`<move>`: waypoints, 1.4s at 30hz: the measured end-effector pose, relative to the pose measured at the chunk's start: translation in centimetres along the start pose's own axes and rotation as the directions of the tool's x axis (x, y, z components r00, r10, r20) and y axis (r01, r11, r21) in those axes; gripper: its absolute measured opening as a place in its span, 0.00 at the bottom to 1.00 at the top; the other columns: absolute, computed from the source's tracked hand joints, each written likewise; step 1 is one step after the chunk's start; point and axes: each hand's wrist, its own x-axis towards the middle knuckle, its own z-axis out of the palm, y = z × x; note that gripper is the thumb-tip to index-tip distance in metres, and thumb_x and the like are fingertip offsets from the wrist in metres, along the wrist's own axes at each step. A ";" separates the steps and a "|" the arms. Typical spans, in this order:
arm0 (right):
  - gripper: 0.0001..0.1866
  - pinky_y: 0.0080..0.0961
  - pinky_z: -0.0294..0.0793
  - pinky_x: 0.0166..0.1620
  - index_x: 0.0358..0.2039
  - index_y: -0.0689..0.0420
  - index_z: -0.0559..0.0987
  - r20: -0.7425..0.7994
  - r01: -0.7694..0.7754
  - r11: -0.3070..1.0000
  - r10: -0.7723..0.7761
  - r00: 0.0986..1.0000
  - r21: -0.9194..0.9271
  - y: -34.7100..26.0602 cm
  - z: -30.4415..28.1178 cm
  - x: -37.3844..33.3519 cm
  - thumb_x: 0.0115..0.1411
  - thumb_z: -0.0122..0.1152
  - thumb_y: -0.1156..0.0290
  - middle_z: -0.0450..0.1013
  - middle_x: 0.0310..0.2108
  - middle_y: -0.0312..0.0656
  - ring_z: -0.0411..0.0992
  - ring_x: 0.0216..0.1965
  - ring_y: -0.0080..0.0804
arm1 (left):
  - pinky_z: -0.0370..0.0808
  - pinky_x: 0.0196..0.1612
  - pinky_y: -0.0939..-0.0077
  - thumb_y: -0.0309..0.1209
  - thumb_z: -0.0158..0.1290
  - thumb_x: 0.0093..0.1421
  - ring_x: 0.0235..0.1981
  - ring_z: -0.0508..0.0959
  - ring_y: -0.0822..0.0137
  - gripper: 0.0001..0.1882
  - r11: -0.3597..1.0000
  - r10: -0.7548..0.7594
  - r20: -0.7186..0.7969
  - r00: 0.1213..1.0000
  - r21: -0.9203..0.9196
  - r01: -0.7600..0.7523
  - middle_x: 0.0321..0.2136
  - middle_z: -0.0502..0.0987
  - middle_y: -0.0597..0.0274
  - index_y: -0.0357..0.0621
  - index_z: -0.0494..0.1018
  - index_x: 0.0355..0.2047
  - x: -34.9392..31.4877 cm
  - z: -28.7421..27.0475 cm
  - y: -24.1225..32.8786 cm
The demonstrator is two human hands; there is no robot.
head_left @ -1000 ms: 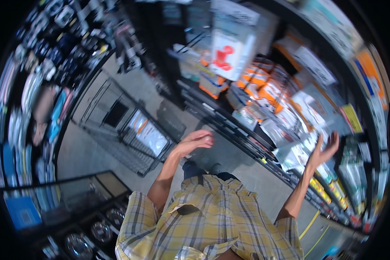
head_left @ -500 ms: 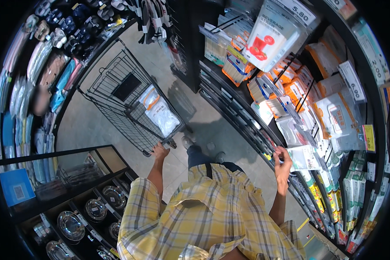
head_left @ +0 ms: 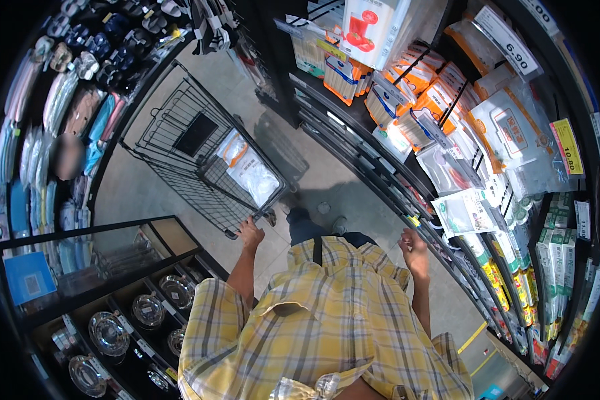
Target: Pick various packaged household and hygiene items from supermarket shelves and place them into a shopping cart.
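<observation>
My left hand (head_left: pixel 249 237) is closed on the push bar at the near end of a black wire shopping cart (head_left: pixel 173 167). Inside the cart lies a clear plastic package with white contents and an orange band (head_left: pixel 248 168). My right hand (head_left: pixel 415 253) hangs in the air beside the right-hand shelf, fingers loosely bent and apart, nothing visible in them. Closest to it on the shelf is a white and green packet (head_left: pixel 463 213) hanging at the rack's edge.
Packs of orange-wrapped cotton swabs (head_left: pixel 343 77) and clear bags (head_left: pixel 520 130) hang on the right rack, above boxed goods (head_left: pixel 557 257). Steel bowls (head_left: pixel 110 333) fill a shelf at lower left. Slippers (head_left: pixel 100 43) and folded textiles (head_left: pixel 47 127) line the far left. Grey floor (head_left: pixel 313 170) runs between.
My right hand has drawn back from the shelf edge, toward my body. The right rack sits nearer and shifted left and up in view. My left hand stays on the cart.
</observation>
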 end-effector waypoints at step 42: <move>0.17 0.20 0.74 0.34 0.44 0.69 0.70 0.136 -0.745 0.650 0.760 0.636 -0.147 4.1 -1.1 -12.6 0.53 0.56 0.79 0.76 0.30 0.48 0.74 0.30 0.27 | 0.78 0.37 0.61 0.43 0.48 0.61 0.33 0.72 0.58 0.22 -0.552 -0.215 0.579 0.787 -0.736 0.391 0.33 0.66 0.52 0.37 0.63 0.44 30.6 10.6 4.0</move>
